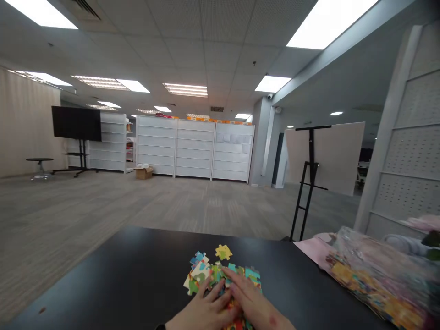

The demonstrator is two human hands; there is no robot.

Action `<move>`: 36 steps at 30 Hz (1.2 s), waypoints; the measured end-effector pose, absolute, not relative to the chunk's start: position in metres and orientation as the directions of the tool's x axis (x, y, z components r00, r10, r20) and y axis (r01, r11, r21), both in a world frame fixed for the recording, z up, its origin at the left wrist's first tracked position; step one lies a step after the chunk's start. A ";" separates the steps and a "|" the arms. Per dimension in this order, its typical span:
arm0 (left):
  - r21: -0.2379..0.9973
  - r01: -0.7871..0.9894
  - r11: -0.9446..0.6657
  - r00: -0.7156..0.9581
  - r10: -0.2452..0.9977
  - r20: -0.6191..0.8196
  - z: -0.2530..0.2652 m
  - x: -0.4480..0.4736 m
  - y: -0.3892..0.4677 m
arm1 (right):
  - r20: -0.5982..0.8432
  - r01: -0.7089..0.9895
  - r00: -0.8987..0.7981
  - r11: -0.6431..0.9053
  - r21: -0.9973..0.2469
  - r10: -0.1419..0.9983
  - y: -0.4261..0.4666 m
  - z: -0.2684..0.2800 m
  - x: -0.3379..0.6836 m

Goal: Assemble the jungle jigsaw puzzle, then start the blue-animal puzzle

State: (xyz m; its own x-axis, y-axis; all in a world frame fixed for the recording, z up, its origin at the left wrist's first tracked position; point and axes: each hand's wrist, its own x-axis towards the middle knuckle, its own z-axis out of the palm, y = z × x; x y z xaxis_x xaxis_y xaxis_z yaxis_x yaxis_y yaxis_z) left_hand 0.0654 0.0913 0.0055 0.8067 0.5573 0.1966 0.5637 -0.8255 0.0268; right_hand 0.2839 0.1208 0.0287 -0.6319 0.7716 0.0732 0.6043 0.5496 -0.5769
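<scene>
A pile of colourful jigsaw puzzle pieces lies near the front of the black table. My left hand rests on the pile with its fingers spread. Beside it, my right hand lies flat over the pieces, fingers stretched out and touching or nearly touching the left. Both hands cover the middle of the pile, so the pieces beneath are hidden. One yellow puzzle piece sits apart, just beyond the pile's far edge.
At the table's right lie clear plastic packaging and a colourful printed sheet or bag. Past the table stand a black easel with a white board, white shelves, a cardboard box, a screen on a stand and a stool.
</scene>
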 end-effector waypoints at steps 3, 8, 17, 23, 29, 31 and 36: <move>0.095 0.556 -0.825 0.791 0.561 0.242 0.026 0.080 0.101 | 0.137 0.656 -0.622 0.609 -0.446 0.771 0.118 -0.004 0.298; 0.202 0.675 -0.709 0.685 0.705 0.184 0.051 0.064 0.124 | 0.106 0.791 -0.570 0.579 -0.200 0.815 0.120 -0.030 0.319; 0.290 0.795 -0.533 0.554 0.833 0.011 0.042 -0.005 0.102 | 0.020 0.869 -0.444 0.435 -0.236 0.896 0.139 0.034 0.277; 0.131 0.774 -0.620 0.623 0.782 0.017 -0.016 0.005 0.085 | -0.052 0.687 -0.674 0.601 -0.408 0.737 0.146 0.052 0.237; 0.020 0.627 -0.779 0.761 0.617 0.201 -0.031 0.061 0.097 | 0.093 0.563 -0.701 0.630 -0.535 0.707 0.118 0.029 0.263; 0.053 0.586 -0.809 0.780 0.580 0.235 -0.013 0.083 0.101 | 0.123 0.636 -0.660 0.638 -0.434 0.741 0.115 0.002 0.276; 0.190 0.591 -0.784 0.747 0.621 0.238 0.038 0.108 0.116 | 0.099 0.855 -0.464 0.474 -0.211 0.880 0.120 -0.033 0.314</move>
State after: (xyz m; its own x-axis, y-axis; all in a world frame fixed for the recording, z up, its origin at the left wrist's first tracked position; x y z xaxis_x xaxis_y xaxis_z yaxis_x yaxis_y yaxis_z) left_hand 0.1084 0.1157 0.0376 0.7469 0.6208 0.2383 0.5909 -0.7840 0.1903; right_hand 0.3143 0.1199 -0.0330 -0.4641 0.8802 0.0994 0.8546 0.4744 -0.2112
